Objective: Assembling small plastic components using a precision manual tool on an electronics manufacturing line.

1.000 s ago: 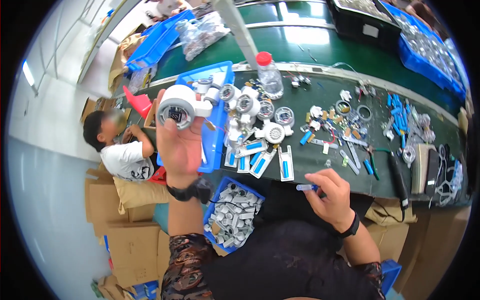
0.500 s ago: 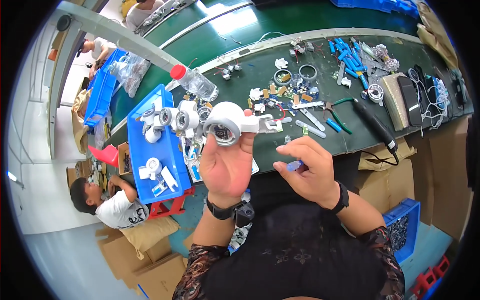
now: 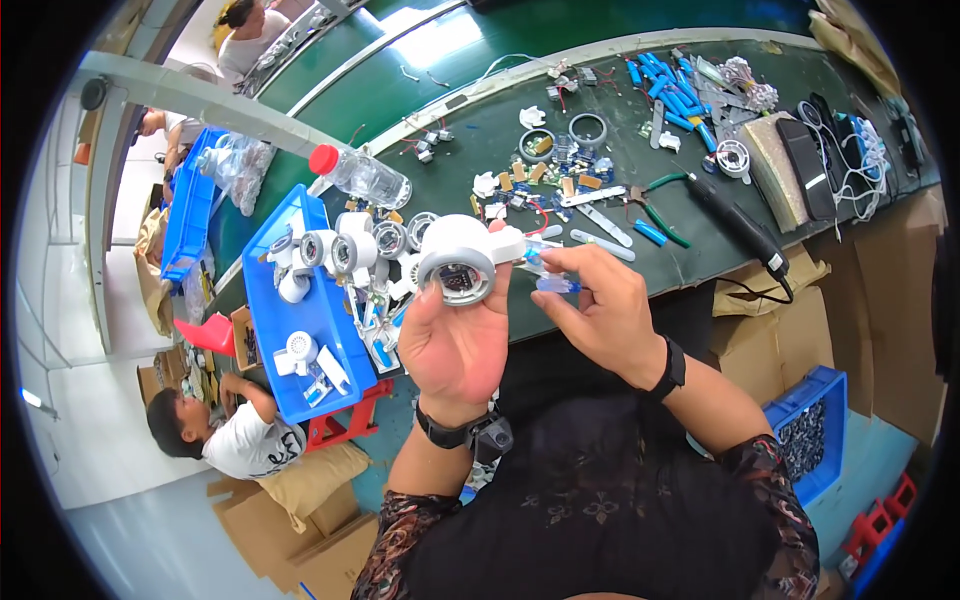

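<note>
My left hand (image 3: 458,350), palm up, is closed round a white handheld fan housing (image 3: 455,240) with a round head, a grey ring and a circuit board showing inside. The housing's narrow neck points right, toward my right hand (image 3: 615,320). Between the thumb and fingers of that hand is a small translucent blue piece (image 3: 556,286); its exact kind is hard to make out. My right fingertips are at the end of the neck, where small clear and blue parts show. Several similar white fan heads (image 3: 352,250) lie just left of my left hand.
A blue tray (image 3: 345,322) with white parts stands at the left, near a seated person (image 3: 240,430). On the green bench (image 3: 480,150) lie circuit boards, blue battery cells (image 3: 672,85), green-handled cutters (image 3: 660,212) and a black electric screwdriver (image 3: 740,230). A red-capped bottle (image 3: 370,180) lies behind.
My right hand has moved up and left, bringing its fingertips to the neck of the fan housing. The left hand keeps its hold, and the whole view has shifted slightly.
</note>
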A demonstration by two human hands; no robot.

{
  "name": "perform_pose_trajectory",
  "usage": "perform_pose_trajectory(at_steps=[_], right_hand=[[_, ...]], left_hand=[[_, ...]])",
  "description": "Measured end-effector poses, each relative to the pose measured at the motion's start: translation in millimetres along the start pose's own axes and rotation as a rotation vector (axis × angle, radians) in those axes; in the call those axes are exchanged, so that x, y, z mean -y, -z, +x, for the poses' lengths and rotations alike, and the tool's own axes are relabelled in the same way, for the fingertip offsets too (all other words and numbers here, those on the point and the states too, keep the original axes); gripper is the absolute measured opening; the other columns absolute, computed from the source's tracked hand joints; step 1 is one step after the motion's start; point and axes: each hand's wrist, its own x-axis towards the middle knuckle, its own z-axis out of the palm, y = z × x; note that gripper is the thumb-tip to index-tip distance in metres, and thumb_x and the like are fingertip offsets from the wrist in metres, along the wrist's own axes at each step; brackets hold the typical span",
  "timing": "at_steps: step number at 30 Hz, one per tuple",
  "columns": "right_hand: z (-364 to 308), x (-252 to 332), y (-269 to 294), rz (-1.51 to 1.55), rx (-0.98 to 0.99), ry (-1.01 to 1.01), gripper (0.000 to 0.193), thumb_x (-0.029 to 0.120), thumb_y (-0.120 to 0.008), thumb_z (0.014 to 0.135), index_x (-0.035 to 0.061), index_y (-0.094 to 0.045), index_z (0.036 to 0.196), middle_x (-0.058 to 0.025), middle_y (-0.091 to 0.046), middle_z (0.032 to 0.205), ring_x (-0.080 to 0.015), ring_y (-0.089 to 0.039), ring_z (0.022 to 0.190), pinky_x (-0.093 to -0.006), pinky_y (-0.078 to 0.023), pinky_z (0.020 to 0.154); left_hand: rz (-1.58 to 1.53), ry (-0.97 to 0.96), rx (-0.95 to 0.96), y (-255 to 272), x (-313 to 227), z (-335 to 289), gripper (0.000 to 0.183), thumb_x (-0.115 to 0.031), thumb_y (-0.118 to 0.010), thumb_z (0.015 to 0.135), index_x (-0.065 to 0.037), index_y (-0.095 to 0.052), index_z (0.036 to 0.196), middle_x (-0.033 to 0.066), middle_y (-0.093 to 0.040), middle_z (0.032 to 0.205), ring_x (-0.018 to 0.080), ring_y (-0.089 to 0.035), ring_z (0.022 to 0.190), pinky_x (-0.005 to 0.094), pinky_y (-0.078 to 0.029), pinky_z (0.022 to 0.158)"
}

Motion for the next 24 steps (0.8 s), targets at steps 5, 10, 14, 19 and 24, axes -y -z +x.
perform_pose_trajectory(at_steps=[5, 10, 14, 19, 24], right_hand=[[4.4, -4.2, -3.8, -0.011, -0.027, -0.002, 0.044, 0.006, -0.086, 0.074, 0.0061, -0.07, 0.115, -0.0051, -0.071, 0.096, -0.0065, -0.048, 0.055, -0.0243, -0.038, 0.047], [3.5, -1.8, -8.3, -0.012, -0.035, 0.047, 0.04, 0.016, -0.087, 0.074, 0.0064, -0.069, 0.109, -0.0103, -0.071, 0.095, -0.0279, -0.07, 0.079, -0.0356, -0.055, 0.064], [4.0, 0.7, -2.6, -0.11, -0.007, 0.055, 0.029, 0.007, -0.08, 0.073, 0.0064, -0.069, 0.1, -0.0101, -0.07, 0.09, -0.0299, -0.07, 0.078, -0.0374, -0.054, 0.064], [2.4, -8.2, -3.0, -0.07, -0.018, 0.131, 0.026, 0.004, -0.084, 0.073, 0.0045, -0.07, 0.095, -0.009, -0.071, 0.085, -0.0211, -0.066, 0.065, -0.03, -0.049, 0.056], [-2.3, -7.7, -0.6, 0.036, 0.099, 0.146, 0.025, 0.003, -0.083, 0.076, 0.0038, -0.068, 0.096, -0.0082, -0.071, 0.085, -0.0181, -0.07, 0.069, -0.0288, -0.051, 0.059]], left_hand=[[-0.017, 0.041, -0.005, -2.1, 1.0, -2.5, 0.064, -0.013, -0.06, 0.093, 0.006, -0.036, 0.15, 0.025, -0.042, 0.153, 0.0486, -0.03, 0.147, 0.0589, -0.024, 0.125], [-0.046, 0.075, 0.023, -0.1, 2.0, -12.1, 0.069, -0.012, -0.062, 0.09, 0.004, -0.035, 0.151, 0.0261, -0.038, 0.155, 0.0473, -0.027, 0.149, 0.0566, -0.025, 0.125], [-0.02, 0.105, 0.06, 6.6, 3.3, -16.4, 0.073, -0.015, -0.064, 0.088, 0.003, -0.035, 0.152, 0.0256, -0.04, 0.155, 0.0462, -0.029, 0.149, 0.0536, -0.029, 0.124], [-0.042, 0.077, 0.086, 17.6, 3.1, -16.3, 0.068, -0.018, -0.066, 0.087, 0.002, -0.043, 0.147, 0.021, -0.046, 0.151, 0.0424, -0.036, 0.146, 0.0528, -0.027, 0.123], [0.058, 0.07, 0.015, 25.9, 3.1, -14.8, 0.067, -0.03, -0.069, 0.091, -0.008, -0.042, 0.149, 0.0183, -0.047, 0.151, 0.0403, -0.04, 0.144, 0.0518, -0.03, 0.12]])
